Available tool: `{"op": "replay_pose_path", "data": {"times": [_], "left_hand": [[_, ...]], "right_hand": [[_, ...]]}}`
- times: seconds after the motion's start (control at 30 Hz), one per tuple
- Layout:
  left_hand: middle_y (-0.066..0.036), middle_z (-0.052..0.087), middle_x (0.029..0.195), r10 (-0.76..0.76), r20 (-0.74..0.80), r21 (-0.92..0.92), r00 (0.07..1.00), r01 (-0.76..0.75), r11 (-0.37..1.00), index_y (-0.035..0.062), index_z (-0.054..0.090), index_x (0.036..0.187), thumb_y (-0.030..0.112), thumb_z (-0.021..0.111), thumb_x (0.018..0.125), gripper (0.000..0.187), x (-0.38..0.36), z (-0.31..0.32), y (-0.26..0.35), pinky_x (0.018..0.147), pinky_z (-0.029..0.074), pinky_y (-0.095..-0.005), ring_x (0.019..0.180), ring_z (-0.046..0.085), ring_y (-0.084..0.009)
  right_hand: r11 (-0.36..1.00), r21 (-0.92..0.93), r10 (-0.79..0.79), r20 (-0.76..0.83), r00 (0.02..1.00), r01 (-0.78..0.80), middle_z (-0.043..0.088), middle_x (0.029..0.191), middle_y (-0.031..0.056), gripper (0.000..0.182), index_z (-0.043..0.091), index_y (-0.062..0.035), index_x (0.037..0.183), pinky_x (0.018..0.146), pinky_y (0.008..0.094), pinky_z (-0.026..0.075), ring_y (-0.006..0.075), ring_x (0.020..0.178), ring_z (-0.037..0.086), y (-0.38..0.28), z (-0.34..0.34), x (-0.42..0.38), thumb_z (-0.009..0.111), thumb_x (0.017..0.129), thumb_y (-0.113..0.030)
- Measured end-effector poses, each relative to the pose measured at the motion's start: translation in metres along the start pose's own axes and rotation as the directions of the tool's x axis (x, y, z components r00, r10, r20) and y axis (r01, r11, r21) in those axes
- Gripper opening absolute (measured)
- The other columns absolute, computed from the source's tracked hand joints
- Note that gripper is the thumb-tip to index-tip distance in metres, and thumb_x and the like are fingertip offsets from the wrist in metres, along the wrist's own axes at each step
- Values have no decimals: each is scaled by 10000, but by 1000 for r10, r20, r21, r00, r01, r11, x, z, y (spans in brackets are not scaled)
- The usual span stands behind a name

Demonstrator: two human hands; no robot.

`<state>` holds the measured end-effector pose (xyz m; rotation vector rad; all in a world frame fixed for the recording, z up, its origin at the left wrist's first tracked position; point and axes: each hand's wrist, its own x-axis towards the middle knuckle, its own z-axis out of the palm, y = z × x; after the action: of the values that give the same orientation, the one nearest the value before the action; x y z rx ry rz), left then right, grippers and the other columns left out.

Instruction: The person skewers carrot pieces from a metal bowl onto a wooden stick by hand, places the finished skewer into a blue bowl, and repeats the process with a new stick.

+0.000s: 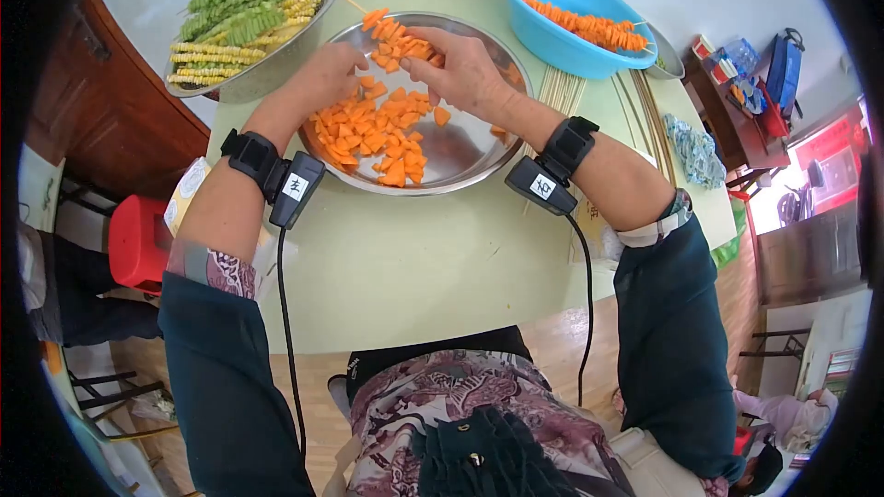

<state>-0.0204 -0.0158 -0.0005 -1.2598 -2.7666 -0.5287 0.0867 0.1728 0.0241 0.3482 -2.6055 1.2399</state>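
A wide metal basin (474,152) holds a heap of cut orange carrot pieces (368,129). Over its far side, my right hand (465,69) has its thumb and fingers closed around a carrot skewer (385,29), a thin stick threaded with carrot slices. The bare end of the stick points up and to the left. Just left of it, my left hand (327,78) reaches over the basin rim with curled fingers close to the carrot pieces. Its fingertips are largely hidden, so whatever they pinch does not show.
At the back left, a metal bowl (267,69) carries green and yellow vegetable skewers (244,23). A blue basin (543,37) with finished carrot skewers (589,28) stands back right. Bare sticks (559,97) and crumpled plastic (695,152) lie on the table (414,258). A red stool (138,244) is at left.
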Motion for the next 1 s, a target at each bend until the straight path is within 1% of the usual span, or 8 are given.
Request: {"op": "replay_pose_path", "data": {"times": [0.17,0.37,0.5,0.57,0.7,0.8,0.87,1.0], "left_hand": [[-150,579,798,160,-58,112,985,-153,982,14,639,820,34,630,653,168,0,17,-5,704,460,-374,793,574,-303],[-149,578,793,31,54,143,998,-39,989,18,633,775,5,610,651,127,5,16,0,694,459,-380,758,568,-313],[-146,583,791,46,45,123,998,-51,991,16,634,767,-10,594,651,125,1,14,2,690,464,-374,761,573,-307],[-146,588,790,149,-113,24,982,-147,989,15,632,756,-12,584,650,120,-2,14,3,681,468,-368,760,576,-304],[-149,590,793,160,-106,-51,981,-166,985,15,635,767,-12,582,646,134,-1,14,4,679,471,-366,760,576,-306],[-150,585,782,263,5,43,965,-263,964,8,634,781,-16,579,639,154,4,15,1,674,470,-363,751,572,-309],[-149,581,774,252,63,63,966,-256,965,6,628,762,2,593,641,126,1,10,8,660,466,-360,746,570,-310],[-148,577,767,237,125,115,963,-251,961,-3,613,731,19,605,641,94,0,9,9,646,459,-358,727,567,-310]], "right_hand": [[998,-15,-67,-4,998,67,640,724,139,414,511,10,1132,557,285,505,180,502,603,6,4,1,587,803,-229],[975,-93,-210,-72,975,203,631,722,167,378,544,10,1089,580,304,509,200,503,604,11,7,2,594,800,-229],[990,-67,-130,-35,991,127,630,723,173,376,547,13,1083,578,303,510,202,503,606,7,6,0,596,798,-227],[993,-40,-112,-27,993,110,631,722,173,387,541,18,1089,569,305,510,204,503,606,7,7,0,597,797,-229],[993,-49,-110,-24,994,109,626,713,174,382,541,19,1087,556,304,509,208,491,601,7,6,-1,591,800,-228],[993,-65,-103,-13,995,102,621,730,190,391,542,15,1088,585,326,510,255,549,612,8,7,-1,593,789,-232],[951,-201,-251,-65,966,233,613,751,210,408,541,10,1091,622,353,506,309,638,613,16,9,2,600,772,-239],[973,-148,-187,-54,981,177,608,768,222,425,539,6,1096,650,377,497,341,706,604,10,7,-1,605,761,-247]]}}
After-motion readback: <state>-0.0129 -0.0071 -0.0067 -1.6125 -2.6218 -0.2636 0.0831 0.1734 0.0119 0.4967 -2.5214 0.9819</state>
